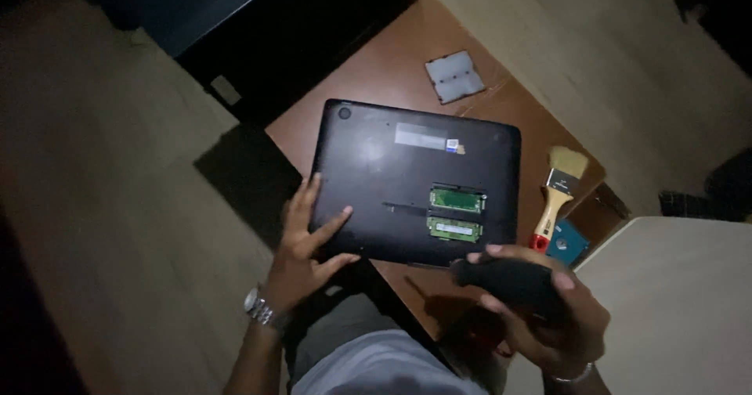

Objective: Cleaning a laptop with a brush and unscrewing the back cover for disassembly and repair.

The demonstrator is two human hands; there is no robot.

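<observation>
A black laptop [392,168] lies upside down on a brown wooden table [399,58]. An open bay in its underside shows two green memory modules [456,213]. My left hand [301,242] rests flat on the laptop's near left corner, fingers spread, and a metal watch sits on that wrist. Just off the laptop's near right edge, my right hand [548,309] grips a black handheld tool [509,279] whose front end points toward the laptop.
A paintbrush [558,195] with a wooden handle and red tip lies right of the laptop, beside a small blue box [568,242]. A square grey pad [455,76] lies beyond the laptop. A pale surface [674,301] stands at the right and a dark cabinet [258,35] behind.
</observation>
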